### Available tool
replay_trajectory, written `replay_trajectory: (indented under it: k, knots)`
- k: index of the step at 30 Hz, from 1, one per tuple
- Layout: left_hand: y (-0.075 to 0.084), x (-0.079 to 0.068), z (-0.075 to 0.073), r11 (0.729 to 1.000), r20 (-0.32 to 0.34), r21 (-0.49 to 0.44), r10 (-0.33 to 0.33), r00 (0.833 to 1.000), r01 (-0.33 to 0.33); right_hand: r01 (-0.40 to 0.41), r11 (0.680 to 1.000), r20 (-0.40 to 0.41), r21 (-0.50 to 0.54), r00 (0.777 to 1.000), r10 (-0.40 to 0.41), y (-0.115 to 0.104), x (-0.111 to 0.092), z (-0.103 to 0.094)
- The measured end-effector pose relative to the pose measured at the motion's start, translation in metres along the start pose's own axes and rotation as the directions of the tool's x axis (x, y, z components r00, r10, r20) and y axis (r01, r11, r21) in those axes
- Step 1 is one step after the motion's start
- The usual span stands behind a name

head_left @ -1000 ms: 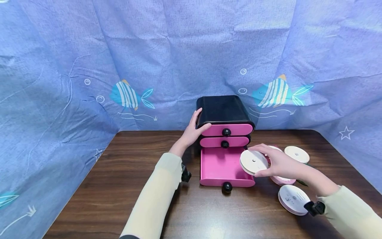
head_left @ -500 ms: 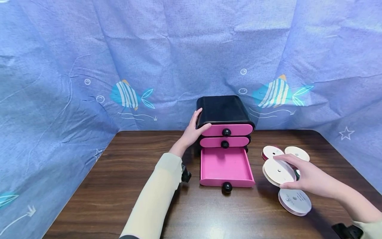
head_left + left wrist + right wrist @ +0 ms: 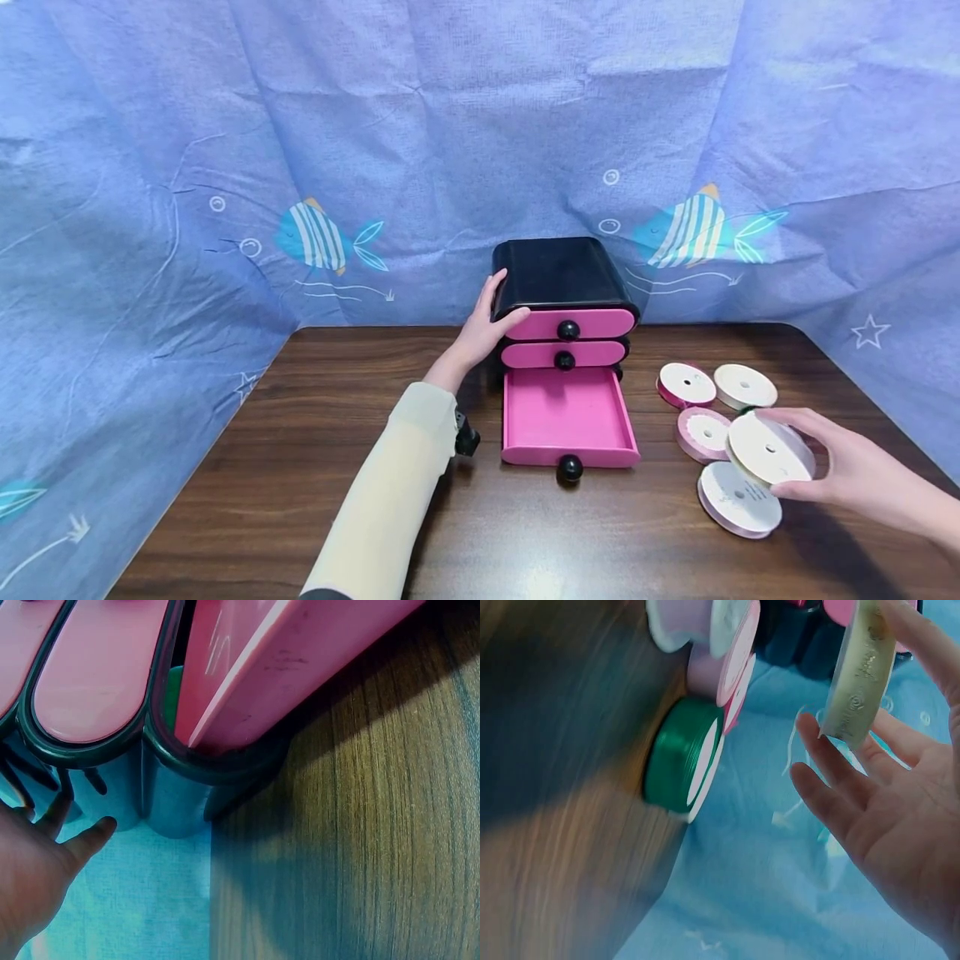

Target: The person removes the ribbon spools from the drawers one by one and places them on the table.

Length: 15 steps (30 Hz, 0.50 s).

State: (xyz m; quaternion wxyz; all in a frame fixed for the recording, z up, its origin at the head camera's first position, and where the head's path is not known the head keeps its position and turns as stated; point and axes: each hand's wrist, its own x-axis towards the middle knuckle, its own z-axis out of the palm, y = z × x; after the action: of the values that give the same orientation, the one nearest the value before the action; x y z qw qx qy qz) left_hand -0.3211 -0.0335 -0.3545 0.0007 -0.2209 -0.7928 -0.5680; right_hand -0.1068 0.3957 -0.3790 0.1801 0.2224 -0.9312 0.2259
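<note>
My right hand (image 3: 847, 468) grips a cream ribbon spool (image 3: 765, 467) by its edges, thumb on the near side and fingers on the far side. It is held over the group of spools at the table's right. In the right wrist view, patterned ribbon on the held spool (image 3: 859, 682) shows edge-on. My left hand (image 3: 480, 332) rests against the left side of a black drawer cabinet (image 3: 558, 271), thumb at the top drawer's front corner. The cabinet's pink bottom drawer (image 3: 566, 408) is pulled out with nothing in it; the two upper drawers are closed.
Below and beside the held spool lie a magenta ribbon spool (image 3: 686, 384), a second cream spool (image 3: 746, 386), a pink spool (image 3: 703, 433) and a white-faced lilac spool (image 3: 738, 500). The right wrist view shows a green ribbon spool (image 3: 682, 754). A blue fish-print cloth (image 3: 480, 150) hangs behind the table.
My right hand has carried the cream spool rightward, from over the open drawer's right edge to above the other spools. The left hand and the drawers stay as they were.
</note>
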Motion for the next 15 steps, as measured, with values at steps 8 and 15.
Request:
replay_trajectory:
  k: [8, 15]
  knots:
    - [0.0, 0.0, 0.0, 1.0, -0.006, 0.008, 0.004, 1.0, -0.004, -0.071, 0.997, 0.001, -0.008, 0.997, 0.071, 0.017, -0.02, -0.008]
    - [0.0, 0.0, -0.001, 1.0, 0.009, 0.006, -0.002, 1.0, 0.002, -0.144, 0.989, 0.013, 0.015, 0.99, 0.144, 0.032, -0.034, -0.011]
